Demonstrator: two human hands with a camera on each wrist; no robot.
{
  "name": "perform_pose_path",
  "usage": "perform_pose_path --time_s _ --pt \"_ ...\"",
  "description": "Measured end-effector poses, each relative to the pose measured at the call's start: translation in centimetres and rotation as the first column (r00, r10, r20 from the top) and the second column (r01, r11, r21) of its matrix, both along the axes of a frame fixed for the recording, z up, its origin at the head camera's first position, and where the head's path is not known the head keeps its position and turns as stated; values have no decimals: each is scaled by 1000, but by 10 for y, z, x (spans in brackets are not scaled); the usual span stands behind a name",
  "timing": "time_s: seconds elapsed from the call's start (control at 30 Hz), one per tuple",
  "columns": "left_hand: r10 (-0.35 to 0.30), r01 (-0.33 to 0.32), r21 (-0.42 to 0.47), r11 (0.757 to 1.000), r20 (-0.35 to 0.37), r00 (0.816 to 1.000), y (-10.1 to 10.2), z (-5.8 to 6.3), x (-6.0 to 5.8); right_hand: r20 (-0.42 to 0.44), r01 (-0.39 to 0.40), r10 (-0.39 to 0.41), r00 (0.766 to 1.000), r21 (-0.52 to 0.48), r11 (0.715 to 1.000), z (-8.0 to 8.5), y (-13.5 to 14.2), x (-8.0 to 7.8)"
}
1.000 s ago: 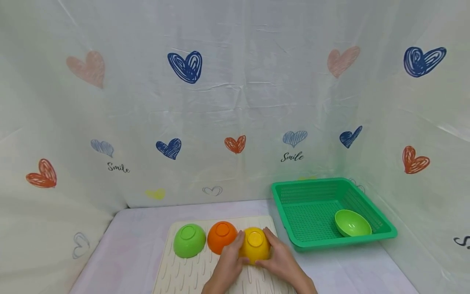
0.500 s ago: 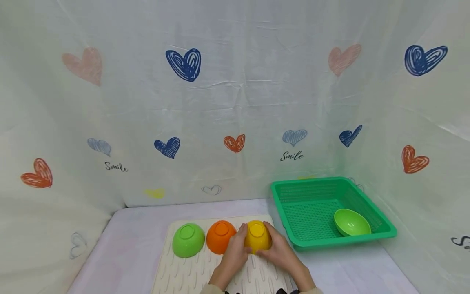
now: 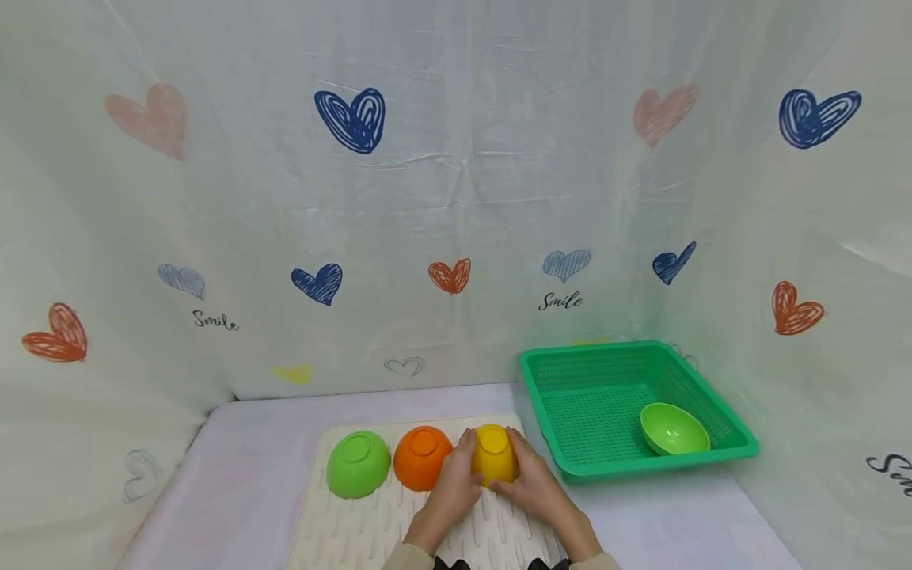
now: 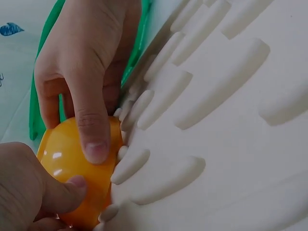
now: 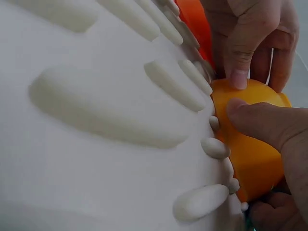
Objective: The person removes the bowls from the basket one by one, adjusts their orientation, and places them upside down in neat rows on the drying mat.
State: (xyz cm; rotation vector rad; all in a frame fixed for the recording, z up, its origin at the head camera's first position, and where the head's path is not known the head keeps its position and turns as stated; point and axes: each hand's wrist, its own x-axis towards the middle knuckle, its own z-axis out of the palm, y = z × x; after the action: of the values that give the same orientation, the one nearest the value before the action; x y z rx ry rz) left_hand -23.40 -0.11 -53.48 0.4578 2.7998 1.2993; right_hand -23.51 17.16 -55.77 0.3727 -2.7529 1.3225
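A yellow bowl [image 3: 495, 455] stands upside down at the right end of a row on the cream ridged mat [image 3: 399, 532]. My left hand [image 3: 454, 492] grips its left side and my right hand [image 3: 536, 484] its right side. Both thumbs lie on its near wall, seen in the left wrist view on the yellow bowl [image 4: 67, 144]. Its rim meets the mat's ridges in the right wrist view. Just left of my left hand is an upturned orange bowl [image 3: 420, 459], partly covered by that hand. An upturned light green bowl [image 3: 359, 465] sits farther left.
To the right of the mat stands a green slotted basket [image 3: 591, 423], with a light green bowl [image 3: 673, 430] tilted inside it at the right. A pale cloth covers the table [image 3: 235, 475]. White sheeting [image 3: 399, 198] with printed hearts encloses the back and sides.
Both hands have moved the yellow bowl slightly back, so it lines up with the other bowls. The head view has shifted slightly to the right. The orange and green bowls stay put.
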Motion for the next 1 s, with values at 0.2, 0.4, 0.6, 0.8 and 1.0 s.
perform_pose_path --time_s 0.2,0.4,0.6,0.8,1.0 --pt "18 -17 14 1000 -82 997 -2 5 7 13 -15 15 1000 4 1000 -2 -4 0" --pt "51 -47 26 999 -179 982 -4 25 16 39 -21 22 999 -4 1000 0 -1 3" --pt "109 -61 157 986 -323 940 -29 58 20 63 -25 25 998 13 1000 -1 1 5" --pt "194 -70 261 963 -486 852 -66 79 16 76 -20 20 997 5 1000 -1 -1 6" --pt "298 -119 379 918 -458 838 -118 89 10 89 -11 11 996 6 1000 -1 -3 7"
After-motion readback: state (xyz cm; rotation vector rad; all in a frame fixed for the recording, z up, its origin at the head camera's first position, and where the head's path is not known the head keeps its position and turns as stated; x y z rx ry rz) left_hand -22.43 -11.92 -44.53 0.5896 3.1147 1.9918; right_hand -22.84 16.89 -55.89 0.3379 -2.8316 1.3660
